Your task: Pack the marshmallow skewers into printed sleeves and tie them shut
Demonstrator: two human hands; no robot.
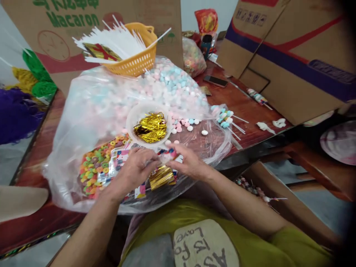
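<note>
Between my two hands is a small clear candy bag (pixel 168 155) with a colourful print; fingers partly hide its contents. My left hand (pixel 139 167) pinches the bag's left end with fingers curled. My right hand (pixel 189 161) grips its right end between thumb and fingers. Just below lies a bundle of gold ties (pixel 161 177) on printed bags (pixel 139 191). Behind the hands stands a white bowl (pixel 130 122) holding loose gold strips (pixel 151 128). Ring-shaped candies (pixel 96 167) lie left of my left hand, and several pastel candies (pixel 179 126) lie past my right.
A large clear plastic sheet (pixel 80 111) covers much of the red table (pixel 36 155), with a pastel candy heap (pixel 178 85) at the back. A yellow basket (pixel 136 66) holds white sticks (pixel 119 40). Finished candy sticks (pixel 225 116), a phone (pixel 215 81) and cardboard boxes (pixel 292 48) stand around.
</note>
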